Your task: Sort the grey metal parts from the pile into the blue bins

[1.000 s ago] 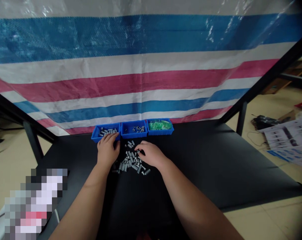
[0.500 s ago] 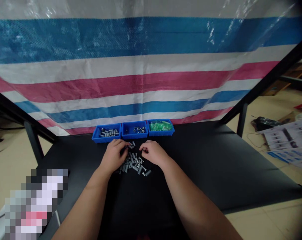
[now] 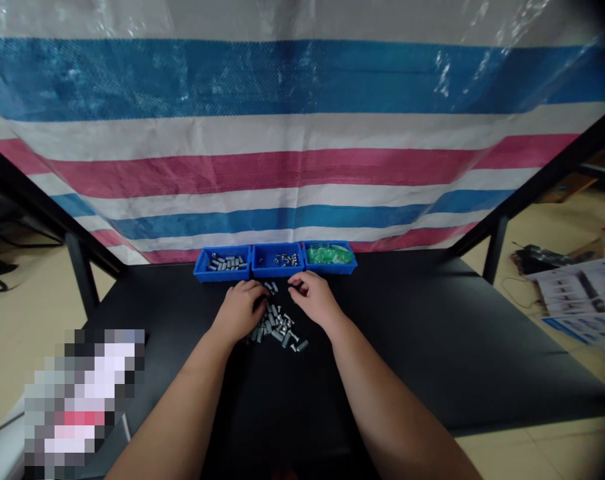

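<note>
One pile of metal pieces (image 3: 278, 335) is lying on the tabletop (image 3: 407, 347), probably light, hard, slippery, best pinched by the sides. The half-curled left hand (image 3: 241, 310) is covering the pile's left edge, its grip hidden; the right hand (image 3: 315, 297) is hovering by the pile's back-right edge, digits slightly apart, seemingly empty. Three blue bins (image 3: 278, 272) are standing behind the pile.

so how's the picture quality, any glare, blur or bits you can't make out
Head view: bright glare streaks on the striped sheet; head view: the table goes nearly black at front centre, the small loose metal parts look soft, and pixel blocks hide part of the lower left.
</note>
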`<state>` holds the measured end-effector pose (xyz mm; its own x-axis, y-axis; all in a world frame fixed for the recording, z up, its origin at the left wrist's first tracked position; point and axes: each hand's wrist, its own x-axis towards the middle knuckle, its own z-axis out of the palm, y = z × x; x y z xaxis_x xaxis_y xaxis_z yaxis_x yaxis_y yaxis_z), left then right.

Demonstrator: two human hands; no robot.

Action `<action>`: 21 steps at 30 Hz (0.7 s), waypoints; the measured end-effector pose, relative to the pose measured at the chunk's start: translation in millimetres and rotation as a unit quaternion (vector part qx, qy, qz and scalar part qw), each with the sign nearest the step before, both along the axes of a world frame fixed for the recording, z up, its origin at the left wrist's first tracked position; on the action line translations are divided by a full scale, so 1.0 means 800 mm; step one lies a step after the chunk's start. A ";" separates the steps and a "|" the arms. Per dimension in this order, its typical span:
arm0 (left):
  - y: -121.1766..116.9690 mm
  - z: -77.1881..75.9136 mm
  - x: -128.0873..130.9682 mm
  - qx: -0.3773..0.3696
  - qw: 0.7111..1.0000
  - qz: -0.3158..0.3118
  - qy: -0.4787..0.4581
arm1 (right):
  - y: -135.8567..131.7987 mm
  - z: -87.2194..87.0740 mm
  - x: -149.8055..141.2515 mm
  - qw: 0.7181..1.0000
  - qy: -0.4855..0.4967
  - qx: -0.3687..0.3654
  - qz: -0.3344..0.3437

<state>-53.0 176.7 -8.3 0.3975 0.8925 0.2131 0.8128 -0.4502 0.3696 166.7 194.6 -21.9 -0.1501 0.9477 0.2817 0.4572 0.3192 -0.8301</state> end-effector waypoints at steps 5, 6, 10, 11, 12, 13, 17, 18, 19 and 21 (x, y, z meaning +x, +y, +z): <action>-0.003 -0.003 0.007 0.003 1.000 0.012 0.004 | -0.005 -0.002 0.013 0.985 -0.172 0.001 0.030; -0.004 -0.003 0.008 0.004 1.000 0.015 0.006 | -0.005 -0.003 0.013 0.982 -0.183 -0.009 0.039; -0.004 -0.005 0.009 -0.005 1.000 0.029 0.011 | -0.004 -0.005 0.007 0.984 -0.162 -0.040 0.069; -0.004 -0.005 0.009 -0.009 0.999 0.034 0.012 | -0.002 -0.005 0.004 0.988 -0.132 -0.035 0.066; -0.004 -0.005 0.008 -0.013 0.999 0.038 0.014 | -0.001 -0.005 0.000 0.994 -0.089 -0.023 0.053; -0.003 -0.005 0.008 -0.015 0.999 0.041 0.015 | 0.001 -0.005 -0.005 0.999 -0.035 -0.006 0.030; -0.004 -0.003 0.005 -0.012 0.999 0.045 0.015 | 0.006 -0.004 -0.018 0.993 0.103 0.035 -0.039; -0.004 -0.003 0.005 -0.010 0.999 0.048 0.016 | 0.005 -0.004 -0.019 0.996 0.084 0.033 -0.026; -0.004 -0.002 0.004 -0.009 0.998 0.053 0.016 | 0.003 -0.004 -0.021 0.998 0.047 0.030 -0.004; -0.005 -0.001 0.003 -0.008 0.998 0.065 0.021 | -0.002 -0.004 -0.024 0.997 -0.044 0.034 0.045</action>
